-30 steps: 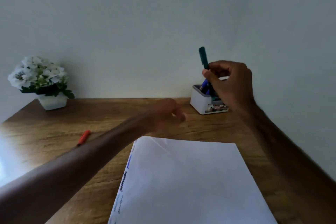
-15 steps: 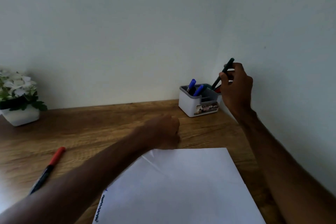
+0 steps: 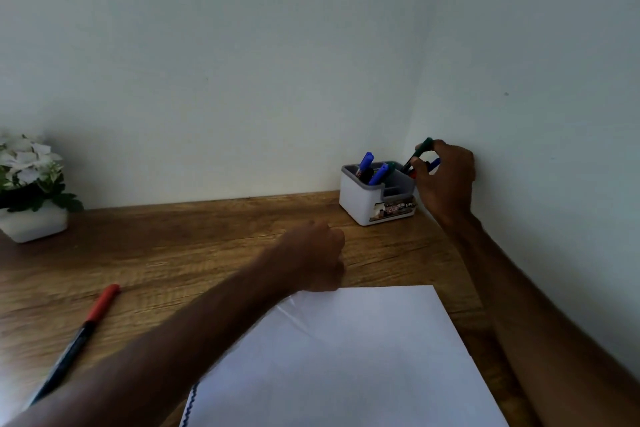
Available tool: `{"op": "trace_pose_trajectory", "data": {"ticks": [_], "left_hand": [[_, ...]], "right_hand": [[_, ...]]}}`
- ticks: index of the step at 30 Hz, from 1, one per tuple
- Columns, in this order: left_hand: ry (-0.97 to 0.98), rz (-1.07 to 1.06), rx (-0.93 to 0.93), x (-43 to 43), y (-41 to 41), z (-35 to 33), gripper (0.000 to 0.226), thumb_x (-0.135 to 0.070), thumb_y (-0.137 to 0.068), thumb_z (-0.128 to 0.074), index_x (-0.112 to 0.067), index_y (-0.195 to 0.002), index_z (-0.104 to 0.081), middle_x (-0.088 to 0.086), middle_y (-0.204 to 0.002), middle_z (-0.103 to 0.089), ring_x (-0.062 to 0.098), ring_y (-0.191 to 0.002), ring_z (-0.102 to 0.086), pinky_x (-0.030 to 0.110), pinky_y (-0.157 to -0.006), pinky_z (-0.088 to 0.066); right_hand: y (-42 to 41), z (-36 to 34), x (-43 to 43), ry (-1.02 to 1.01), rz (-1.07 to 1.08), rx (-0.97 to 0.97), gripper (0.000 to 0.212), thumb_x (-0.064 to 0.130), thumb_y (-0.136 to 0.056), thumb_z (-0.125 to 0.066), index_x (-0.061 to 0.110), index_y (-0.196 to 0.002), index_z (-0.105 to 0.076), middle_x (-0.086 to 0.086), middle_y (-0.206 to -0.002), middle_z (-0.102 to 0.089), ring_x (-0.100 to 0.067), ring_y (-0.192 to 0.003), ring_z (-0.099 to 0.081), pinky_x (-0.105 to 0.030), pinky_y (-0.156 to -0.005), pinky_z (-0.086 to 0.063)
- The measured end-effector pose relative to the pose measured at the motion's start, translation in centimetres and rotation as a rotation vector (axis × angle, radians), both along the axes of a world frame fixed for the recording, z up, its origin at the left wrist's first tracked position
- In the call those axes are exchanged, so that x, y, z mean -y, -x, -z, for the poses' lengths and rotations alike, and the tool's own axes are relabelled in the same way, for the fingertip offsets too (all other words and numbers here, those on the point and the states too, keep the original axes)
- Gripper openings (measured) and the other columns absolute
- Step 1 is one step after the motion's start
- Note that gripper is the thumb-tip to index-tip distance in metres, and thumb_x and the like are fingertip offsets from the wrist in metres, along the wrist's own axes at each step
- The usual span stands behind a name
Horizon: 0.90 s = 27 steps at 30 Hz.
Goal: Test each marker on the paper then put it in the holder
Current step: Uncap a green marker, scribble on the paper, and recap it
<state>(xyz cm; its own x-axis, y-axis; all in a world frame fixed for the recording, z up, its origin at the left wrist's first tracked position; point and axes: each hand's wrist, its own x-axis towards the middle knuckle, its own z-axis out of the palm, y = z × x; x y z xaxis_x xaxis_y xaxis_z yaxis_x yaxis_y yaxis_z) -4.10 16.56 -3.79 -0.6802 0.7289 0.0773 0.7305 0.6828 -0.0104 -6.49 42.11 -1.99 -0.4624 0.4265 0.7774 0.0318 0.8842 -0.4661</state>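
Observation:
A white and grey holder (image 3: 362,204) stands in the back right corner of the wooden desk with two blue-capped markers (image 3: 372,168) upright in it. My right hand (image 3: 446,180) pinches a green-capped marker (image 3: 419,154), tilted with its lower end at the holder's right side. My left hand (image 3: 317,256) is curled into a fist and rests at the top edge of the white paper (image 3: 346,357), holding nothing that I can see. A red-capped marker (image 3: 78,336) lies on the desk at the left. A dark squiggle marks the paper's lower left edge.
A white pot of white flowers (image 3: 29,187) sits at the back left of the desk (image 3: 190,239). Walls meet right behind the holder, close to my right hand.
My right hand has carried the green marker from above the holder down to its right side. The view has shifted right. My left hand has settled in a fist on the paper's top edge.

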Motion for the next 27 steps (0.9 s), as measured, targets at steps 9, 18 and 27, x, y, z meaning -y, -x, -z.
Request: {"op": "trace_pose_trajectory", "data": {"ticks": [9, 18, 27], "left_hand": [[-0.012, -0.005, 0.007, 0.0, -0.1, 0.0, 0.039, -0.031, -0.098, -0.054, -0.023, -0.065, -0.034, -0.004, -0.067, -0.043, 0.007, -0.058, -0.041, 0.022, -0.049, -0.032], [-0.014, 0.003, -0.012, 0.1, -0.3, -0.1, 0.030, -0.030, -0.099, -0.053, -0.017, -0.075, -0.041, -0.004, -0.067, -0.043, 0.007, -0.058, -0.038, 0.022, -0.048, -0.031], [-0.008, 0.016, -0.016, 0.0, -0.2, 0.1, 0.024, -0.030, -0.099, -0.054, -0.015, -0.082, -0.047, -0.004, -0.068, -0.044, 0.006, -0.059, -0.040, 0.021, -0.049, -0.031]], "right_hand": [[0.3, 0.6, -0.1, 0.020, 0.000, 0.099, 0.027, 0.016, -0.088, -0.076, 0.010, -0.114, -0.071, -0.012, -0.114, -0.071, -0.034, -0.113, -0.059, -0.049, -0.096, -0.048], [0.7, 0.1, 0.3, -0.070, 0.135, 0.311, 0.036, 0.022, -0.107, -0.047, 0.007, -0.137, -0.060, -0.018, -0.150, -0.050, -0.037, -0.141, -0.040, -0.053, -0.110, -0.035], [-0.1, 0.0, 0.8, -0.131, 0.158, 0.334, 0.039, 0.015, -0.104, -0.052, 0.007, -0.142, -0.056, -0.023, -0.163, -0.028, -0.040, -0.150, -0.026, -0.055, -0.114, -0.032]]}}
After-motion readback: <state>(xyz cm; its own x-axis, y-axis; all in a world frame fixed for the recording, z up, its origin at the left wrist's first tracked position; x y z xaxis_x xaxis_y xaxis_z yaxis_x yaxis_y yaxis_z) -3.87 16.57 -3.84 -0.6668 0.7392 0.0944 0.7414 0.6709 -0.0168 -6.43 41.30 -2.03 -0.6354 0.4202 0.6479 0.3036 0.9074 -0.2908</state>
